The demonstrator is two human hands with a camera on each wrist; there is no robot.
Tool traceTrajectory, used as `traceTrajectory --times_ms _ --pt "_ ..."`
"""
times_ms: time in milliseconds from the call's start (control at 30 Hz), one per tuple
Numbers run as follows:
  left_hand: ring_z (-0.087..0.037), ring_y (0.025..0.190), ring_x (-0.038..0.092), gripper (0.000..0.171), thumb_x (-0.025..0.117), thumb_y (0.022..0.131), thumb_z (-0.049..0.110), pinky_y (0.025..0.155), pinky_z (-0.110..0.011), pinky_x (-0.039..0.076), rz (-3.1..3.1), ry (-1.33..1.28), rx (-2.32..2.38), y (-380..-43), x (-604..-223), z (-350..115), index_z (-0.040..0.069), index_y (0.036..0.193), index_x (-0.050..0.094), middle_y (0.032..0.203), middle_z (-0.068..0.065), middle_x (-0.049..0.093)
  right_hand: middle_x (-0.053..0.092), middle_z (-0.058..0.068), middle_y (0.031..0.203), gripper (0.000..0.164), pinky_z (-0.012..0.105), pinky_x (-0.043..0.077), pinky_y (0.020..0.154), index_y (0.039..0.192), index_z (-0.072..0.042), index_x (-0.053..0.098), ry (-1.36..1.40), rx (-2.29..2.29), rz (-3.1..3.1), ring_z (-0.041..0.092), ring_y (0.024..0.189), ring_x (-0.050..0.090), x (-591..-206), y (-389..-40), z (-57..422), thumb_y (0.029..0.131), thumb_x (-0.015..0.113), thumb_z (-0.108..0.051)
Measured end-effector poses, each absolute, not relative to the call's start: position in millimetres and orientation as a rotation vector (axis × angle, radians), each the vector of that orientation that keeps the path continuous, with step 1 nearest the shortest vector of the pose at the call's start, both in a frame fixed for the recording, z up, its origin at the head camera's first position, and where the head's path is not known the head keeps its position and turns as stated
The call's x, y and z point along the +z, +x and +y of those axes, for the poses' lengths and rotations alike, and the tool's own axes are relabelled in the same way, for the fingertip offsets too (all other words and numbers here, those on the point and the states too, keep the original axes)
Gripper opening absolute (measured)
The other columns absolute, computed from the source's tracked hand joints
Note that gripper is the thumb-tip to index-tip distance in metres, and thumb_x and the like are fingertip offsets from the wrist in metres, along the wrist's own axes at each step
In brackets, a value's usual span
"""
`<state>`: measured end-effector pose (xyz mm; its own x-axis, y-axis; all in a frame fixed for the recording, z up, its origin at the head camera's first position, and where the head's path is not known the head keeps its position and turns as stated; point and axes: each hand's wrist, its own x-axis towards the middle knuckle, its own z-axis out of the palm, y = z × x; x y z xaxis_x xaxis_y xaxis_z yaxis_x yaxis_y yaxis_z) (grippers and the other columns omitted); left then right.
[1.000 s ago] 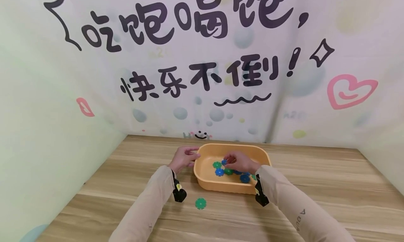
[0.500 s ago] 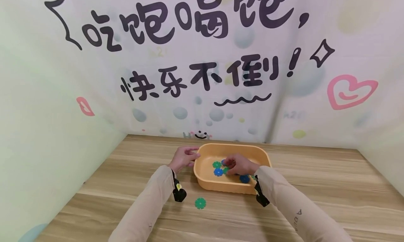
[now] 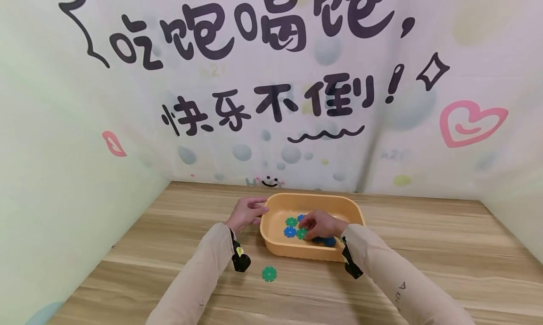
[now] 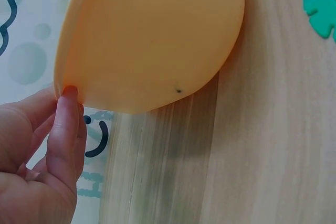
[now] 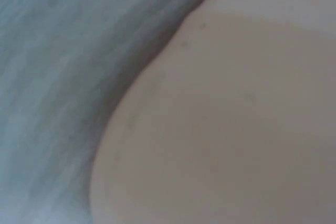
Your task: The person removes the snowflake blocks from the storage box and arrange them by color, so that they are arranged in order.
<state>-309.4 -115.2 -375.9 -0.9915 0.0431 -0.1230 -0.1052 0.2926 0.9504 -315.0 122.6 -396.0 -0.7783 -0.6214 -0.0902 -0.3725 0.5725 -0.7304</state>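
A light-orange plastic basin point(image 3: 309, 252) stands on the wooden table in the head view. My left hand point(image 3: 247, 214) pinches its left rim between thumb and fingers; the left wrist view shows this hand point(image 4: 47, 145) at the corner of the basin point(image 4: 152, 40). My right hand point(image 3: 323, 224) is down inside the basin with bent fingers, among several snowflake discs. Near its fingertips lie a green disc point(image 3: 301, 233) and a blue disc point(image 3: 290, 232), with another green disc point(image 3: 291, 222) behind them. Whether its fingers hold a disc I cannot tell.
A single green disc point(image 3: 269, 274) lies on the wooden table point(image 3: 161, 249) in front of the basin. Behind the table hangs a white printed cloth point(image 3: 237, 165) with large black writing. The right wrist view shows only blurred pale surfaces.
The blue disc near the right fingertips has slid slightly left, and a green disc beside it has come into fuller view. The right hand shifts a little within the basin; the left stays put.
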Motion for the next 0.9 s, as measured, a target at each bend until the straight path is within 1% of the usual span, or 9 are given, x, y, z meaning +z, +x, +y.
traceTrajectory --times_ms 167,300,400,467,533,600,700,833,900 --pt "-0.017 0.068 0.059 0.035 0.065 0.080 0.008 0.060 -0.027 0.053 2.400 -0.065 1.811 -309.0 -376.2 -114.2 0.006 0.114 0.060 0.086 -0.010 0.058 0.055 0.008 0.078 0.027 0.020 0.044 0.060 0.100 0.007 0.061 -0.793 -1.053 2.450 0.012 0.068 0.045 -391.6 -308.8 122.6 0.073 0.067 0.003" --pt "-0.020 0.071 0.061 0.035 0.065 0.080 0.008 0.060 -0.026 0.053 2.382 -0.065 1.824 -309.2 -376.9 -113.9 0.006 0.115 0.060 0.086 -0.011 0.058 0.056 0.007 0.076 0.027 0.022 0.045 0.059 0.099 0.006 0.064 -0.765 -1.062 2.447 0.013 0.067 0.046 -390.7 -308.1 123.7 0.073 0.068 0.002" --pt "-0.020 0.070 0.061 0.036 0.065 0.080 0.008 0.058 -0.025 0.053 2.394 -0.053 1.820 -309.9 -377.8 -114.3 0.006 0.115 0.059 0.086 -0.011 0.057 0.057 0.004 0.075 0.023 0.023 0.047 0.060 0.095 0.001 0.066 -0.780 -1.061 2.441 0.012 0.067 0.048 -393.3 -312.3 125.5 0.072 0.070 -0.002" --pt "-0.018 0.068 0.060 0.036 0.065 0.080 0.008 0.057 -0.025 0.052 2.405 -0.046 1.815 -310.4 -378.2 -114.7 0.005 0.115 0.059 0.085 -0.011 0.057 0.057 0.000 0.074 0.019 0.023 0.046 0.059 0.091 -0.004 0.068 -0.851 -1.072 2.423 0.011 0.066 0.049 -403.1 -321.6 128.7 0.072 0.072 -0.008" --pt "-0.017 0.066 0.059 0.036 0.065 0.080 0.009 0.057 -0.025 0.052 2.406 -0.056 1.815 -310.9 -378.2 -115.0 0.006 0.115 0.059 0.085 -0.011 0.057 0.057 -0.001 0.073 0.015 0.023 0.047 0.059 0.085 -0.005 0.067 -0.851 -1.068 2.420 0.011 0.066 0.050 -403.4 -323.3 128.9 0.072 0.072 -0.010" --pt "-0.015 0.064 0.059 0.035 0.065 0.080 0.009 0.058 -0.025 0.052 2.404 -0.062 1.811 -311.3 -378.1 -115.2 0.006 0.115 0.060 0.086 -0.011 0.058 0.058 0.001 0.073 0.013 0.024 0.047 0.060 0.084 -0.004 0.066 -0.820 -1.066 2.426 0.012 0.066 0.050 -402.0 -322.4 127.6 0.072 0.072 -0.008" --pt "-0.015 0.065 0.059 0.035 0.065 0.080 0.009 0.059 -0.026 0.053 2.404 -0.067 1.805 -311.0 -377.0 -115.0 0.006 0.115 0.059 0.087 -0.011 0.058 0.058 0.005 0.075 0.018 0.024 0.047 0.060 0.088 0.002 0.064 -0.731 -1.060 2.443 0.014 0.067 0.050 -390.5 -312.6 123.1 0.071 0.069 0.000" --pt "-0.015 0.065 0.059 0.035 0.065 0.080 0.009 0.058 -0.025 0.052 2.406 -0.078 1.798 -310.5 -376.3 -114.9 0.006 0.115 0.059 0.087 -0.011 0.058 0.054 0.006 0.076 0.029 0.021 0.045 0.057 0.099 0.005 0.061 -0.723 -1.071 2.436 0.012 0.065 0.046 -389.7 -308.9 120.7 0.072 0.068 0.002" --pt "-0.015 0.065 0.060 0.035 0.065 0.080 0.009 0.058 -0.025 0.053 2.406 -0.085 1.796 -310.1 -375.4 -114.4 0.006 0.115 0.059 0.087 -0.011 0.058 0.053 0.005 0.075 0.031 0.020 0.043 0.057 0.101 0.006 0.061 -0.737 -1.064 2.426 0.012 0.065 0.044 -390.8 -309.6 121.0 0.072 0.068 0.002"
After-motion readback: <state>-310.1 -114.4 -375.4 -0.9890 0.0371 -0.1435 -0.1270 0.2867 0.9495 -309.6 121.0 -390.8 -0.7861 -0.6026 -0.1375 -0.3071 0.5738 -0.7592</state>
